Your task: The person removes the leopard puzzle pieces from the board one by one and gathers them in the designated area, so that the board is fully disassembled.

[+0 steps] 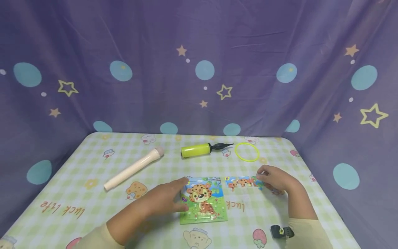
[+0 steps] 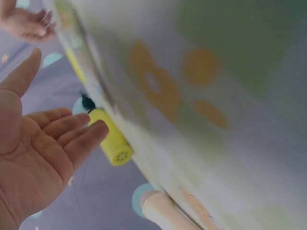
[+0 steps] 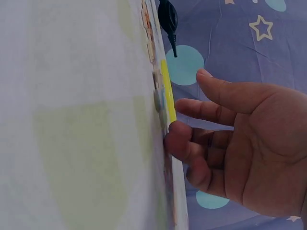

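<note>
A leopard-picture jigsaw puzzle [image 1: 203,204] lies flat in its square tray, toward the front of the table. My left hand [image 1: 166,199] is at the puzzle's left edge, thumb and fingers spread apart; its palm shows in the left wrist view with nothing in it. Right of the tray, a short row of joined puzzle pieces [image 1: 242,182] lies on the cloth. My right hand [image 1: 275,178] is at the right end of that row, fingertips right over the last pieces. In the right wrist view its thumb stands away from loosely bent fingers [image 3: 180,141], with no piece between them.
A lime-yellow hand pump [image 1: 196,150] with a black nozzle lies behind the puzzle, a yellow ring [image 1: 247,152] to its right. At the left lies a cream microphone-shaped stick [image 1: 133,169]. A purple curtain [image 1: 199,34] hangs behind the checked tablecloth [image 1: 168,169].
</note>
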The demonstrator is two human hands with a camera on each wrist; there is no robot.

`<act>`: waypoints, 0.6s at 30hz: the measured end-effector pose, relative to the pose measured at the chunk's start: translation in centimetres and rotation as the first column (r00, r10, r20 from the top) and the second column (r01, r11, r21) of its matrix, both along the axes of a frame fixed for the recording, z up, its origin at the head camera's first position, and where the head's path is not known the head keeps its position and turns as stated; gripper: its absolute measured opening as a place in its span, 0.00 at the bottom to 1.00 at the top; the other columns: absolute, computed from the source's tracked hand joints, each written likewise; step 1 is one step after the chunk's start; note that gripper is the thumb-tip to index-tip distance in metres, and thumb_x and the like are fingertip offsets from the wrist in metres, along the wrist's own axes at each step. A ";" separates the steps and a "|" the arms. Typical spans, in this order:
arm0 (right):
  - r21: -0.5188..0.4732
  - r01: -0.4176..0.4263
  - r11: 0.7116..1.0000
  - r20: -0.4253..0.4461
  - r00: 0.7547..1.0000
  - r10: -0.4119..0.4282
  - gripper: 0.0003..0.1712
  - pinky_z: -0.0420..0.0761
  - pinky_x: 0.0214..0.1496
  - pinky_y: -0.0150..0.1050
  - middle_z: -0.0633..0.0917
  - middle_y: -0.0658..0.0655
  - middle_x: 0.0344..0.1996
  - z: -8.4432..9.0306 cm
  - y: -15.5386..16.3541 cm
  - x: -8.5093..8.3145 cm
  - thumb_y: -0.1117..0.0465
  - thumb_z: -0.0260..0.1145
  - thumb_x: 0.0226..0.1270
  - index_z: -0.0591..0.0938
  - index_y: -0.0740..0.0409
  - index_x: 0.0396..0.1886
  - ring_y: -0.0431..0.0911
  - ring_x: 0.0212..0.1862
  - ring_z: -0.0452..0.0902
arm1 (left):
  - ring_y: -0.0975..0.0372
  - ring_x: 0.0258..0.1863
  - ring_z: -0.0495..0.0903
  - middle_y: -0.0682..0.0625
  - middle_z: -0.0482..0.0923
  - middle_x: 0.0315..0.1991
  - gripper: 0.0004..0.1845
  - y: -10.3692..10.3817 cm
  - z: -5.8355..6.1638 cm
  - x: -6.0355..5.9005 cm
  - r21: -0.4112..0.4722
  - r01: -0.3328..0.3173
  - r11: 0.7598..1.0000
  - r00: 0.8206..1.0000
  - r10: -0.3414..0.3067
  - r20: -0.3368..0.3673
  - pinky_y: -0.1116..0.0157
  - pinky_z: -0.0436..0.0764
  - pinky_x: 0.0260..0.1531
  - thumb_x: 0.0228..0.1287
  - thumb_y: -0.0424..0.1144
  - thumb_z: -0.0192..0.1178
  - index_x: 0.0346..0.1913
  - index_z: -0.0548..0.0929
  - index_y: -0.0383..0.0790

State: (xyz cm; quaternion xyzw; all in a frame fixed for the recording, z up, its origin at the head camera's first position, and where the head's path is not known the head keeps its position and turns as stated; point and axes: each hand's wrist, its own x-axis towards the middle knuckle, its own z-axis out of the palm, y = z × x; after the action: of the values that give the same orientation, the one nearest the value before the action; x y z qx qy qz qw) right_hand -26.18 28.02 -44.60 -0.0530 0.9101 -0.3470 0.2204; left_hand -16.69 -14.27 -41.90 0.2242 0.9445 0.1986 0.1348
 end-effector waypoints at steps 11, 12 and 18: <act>0.087 -0.133 0.987 -0.220 0.964 0.149 0.27 0.77 0.38 0.42 0.78 0.56 0.48 3.0 -3.4 1.2 0.45 0.60 0.72 0.75 0.58 0.60 0.46 0.37 0.77 | 0.45 0.74 0.58 0.41 0.54 0.77 0.57 0.6 -1.3 0.3 -0.202 0.038 0.979 0.999 -0.043 -0.023 0.45 0.65 0.68 0.48 0.69 0.67 0.74 0.61 0.36; 0.094 -0.154 0.984 -0.244 0.954 0.173 0.26 0.77 0.40 0.42 0.78 0.56 0.47 3.2 -4.1 1.4 0.45 0.61 0.71 0.76 0.58 0.59 0.45 0.39 0.76 | 0.45 0.74 0.57 0.41 0.53 0.77 0.56 0.7 -1.3 0.3 -0.210 0.042 0.977 0.999 -0.048 -0.024 0.44 0.65 0.68 0.48 0.68 0.67 0.74 0.62 0.36; 0.110 -0.279 0.954 -0.297 0.906 0.300 0.23 0.77 0.45 0.43 0.80 0.56 0.46 3.5 -8.4 3.0 0.47 0.67 0.67 0.80 0.55 0.54 0.43 0.42 0.75 | 0.46 0.74 0.59 0.42 0.55 0.77 0.56 0.9 -1.3 0.3 -0.244 0.046 0.969 0.998 -0.054 -0.026 0.46 0.67 0.68 0.48 0.68 0.67 0.73 0.64 0.37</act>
State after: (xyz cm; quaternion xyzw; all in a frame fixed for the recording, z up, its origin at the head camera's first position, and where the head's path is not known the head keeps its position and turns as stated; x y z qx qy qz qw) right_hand -23.20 19.59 -41.07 -0.2342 0.9261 -0.2679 0.1251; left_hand -16.43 -13.41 -43.16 0.2330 0.9579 0.0742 0.1507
